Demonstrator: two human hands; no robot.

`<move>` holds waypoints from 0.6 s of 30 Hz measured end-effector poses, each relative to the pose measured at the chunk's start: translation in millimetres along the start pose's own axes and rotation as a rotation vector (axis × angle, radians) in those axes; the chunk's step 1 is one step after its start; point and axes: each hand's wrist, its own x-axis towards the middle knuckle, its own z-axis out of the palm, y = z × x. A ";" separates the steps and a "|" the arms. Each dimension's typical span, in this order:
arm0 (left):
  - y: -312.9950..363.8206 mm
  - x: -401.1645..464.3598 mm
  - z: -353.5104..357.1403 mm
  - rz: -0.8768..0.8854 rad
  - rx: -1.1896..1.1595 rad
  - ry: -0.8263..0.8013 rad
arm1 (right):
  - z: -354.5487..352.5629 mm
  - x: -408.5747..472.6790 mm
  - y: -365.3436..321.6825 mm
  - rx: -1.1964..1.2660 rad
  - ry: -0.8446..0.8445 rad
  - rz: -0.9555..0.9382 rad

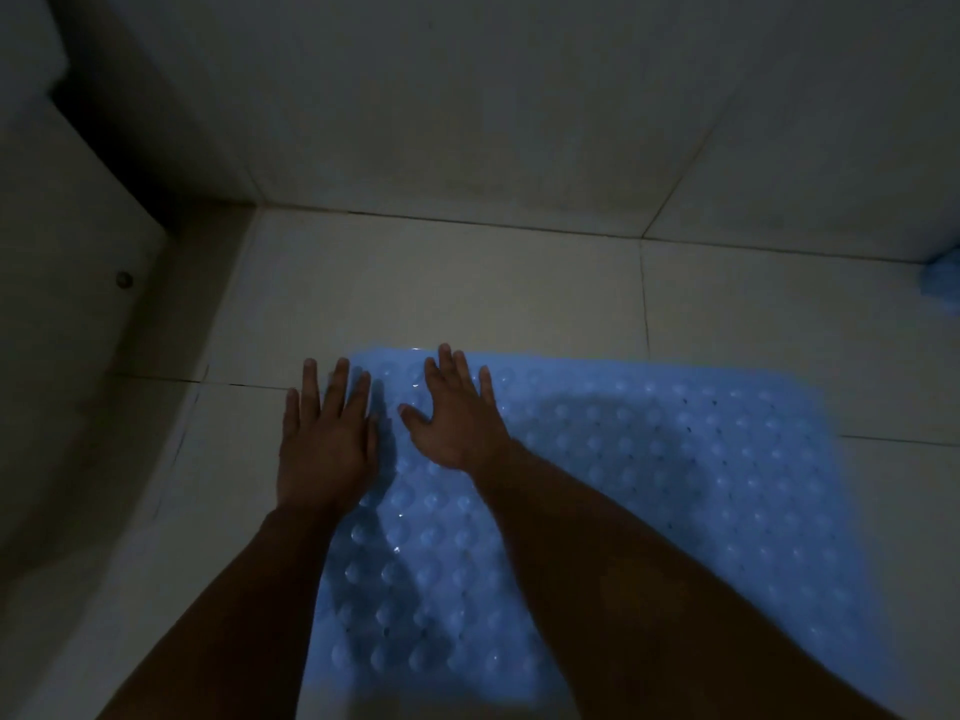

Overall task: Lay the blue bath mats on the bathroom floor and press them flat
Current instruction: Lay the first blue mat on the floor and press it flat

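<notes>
A light blue bath mat covered in round bumps and small holes lies spread on the pale tiled floor. My left hand lies flat with straight fingers on the mat's far left corner, partly over the tile beside it. My right hand presses flat on the mat just to the right, fingers spread toward the far edge. Both forearms reach in from the bottom of the view. A bit of another blue thing shows at the right edge by the wall.
The room is dim. A tiled wall rises behind the floor. On the left stands a pale curved fixture with a small round bolt near its base, close to the mat's left corner.
</notes>
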 end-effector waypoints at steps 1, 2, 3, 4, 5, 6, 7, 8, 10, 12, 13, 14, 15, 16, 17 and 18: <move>5.8 -0.8 -2.5 -0.027 -0.002 -0.007 | -20.0 1.9 -2.5 0.099 -0.072 0.016; 13.3 -1.1 -4.1 -0.051 -0.002 -0.020 | -42.8 2.3 -4.5 0.239 -0.095 0.030; 23.1 -1.2 -3.9 -0.057 0.000 -0.039 | -63.9 1.8 -3.6 0.372 -0.035 0.037; 35.3 -0.3 -2.0 -0.045 0.004 -0.057 | -81.8 0.2 1.8 0.436 0.096 0.039; 48.6 1.3 1.2 -0.018 0.009 -0.070 | -96.2 -3.3 10.0 0.436 0.234 0.044; 63.3 4.0 4.7 0.019 0.004 -0.075 | -107.2 -8.6 21.0 0.406 0.327 0.051; 81.3 7.7 9.7 0.061 -0.013 -0.070 | -114.3 -15.5 35.3 0.380 0.377 0.059; 99.8 12.3 15.2 0.099 -0.035 -0.055 | -118.4 -22.4 49.8 0.362 0.400 0.067; 133.9 20.9 29.5 0.153 -0.056 -0.027 | -118.5 -34.1 77.5 0.345 0.428 0.072; 158.6 26.3 48.2 0.184 -0.047 -0.044 | -113.1 -44.1 101.1 0.335 0.440 0.074; 165.8 27.5 57.4 0.192 -0.026 -0.055 | -109.4 -48.1 111.6 0.324 0.442 0.071; 169.6 28.5 66.1 0.197 0.006 -0.050 | -105.5 -51.0 121.1 0.311 0.445 0.062; 170.2 29.8 72.8 0.200 0.041 -0.033 | -101.1 -53.1 129.5 0.299 0.448 0.046; 169.0 31.2 78.0 0.195 0.063 -0.006 | -97.0 -54.3 137.0 0.286 0.445 0.029; 168.4 31.7 82.9 0.187 0.067 0.018 | -92.8 -55.6 144.8 0.276 0.441 0.018; 167.4 32.9 86.0 0.182 0.061 0.037 | -90.0 -56.1 150.8 0.259 0.442 0.010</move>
